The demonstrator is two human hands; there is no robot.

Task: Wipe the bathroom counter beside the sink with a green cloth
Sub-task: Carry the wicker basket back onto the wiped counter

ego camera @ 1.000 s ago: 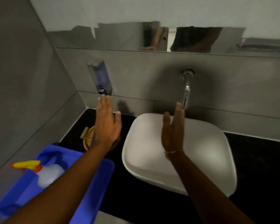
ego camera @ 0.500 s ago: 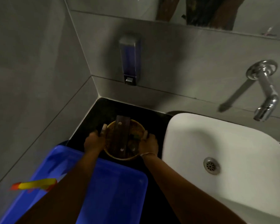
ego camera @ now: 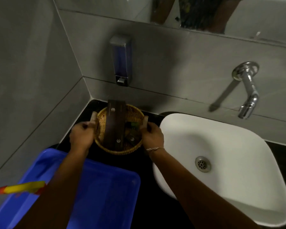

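Note:
A round wicker basket (ego camera: 132, 114) with dark brown boxes in it sits on the black counter (ego camera: 92, 106) in the corner, left of the white sink (ego camera: 221, 146). My left hand (ego camera: 80, 135) grips the basket's left handle. On the other side my right hand (ego camera: 153, 135) grips the right handle. No green cloth is visible.
A blue plastic tub (ego camera: 106, 192) stands on the counter's near left, with a yellow and red spray nozzle (ego camera: 21, 187) over it. A soap dispenser (ego camera: 120, 60) hangs on the back wall above the basket. The chrome tap (ego camera: 248, 90) juts out over the sink.
Both hands came down from the wall and closed on the basket's two handles. The view dropped and swung left toward the corner.

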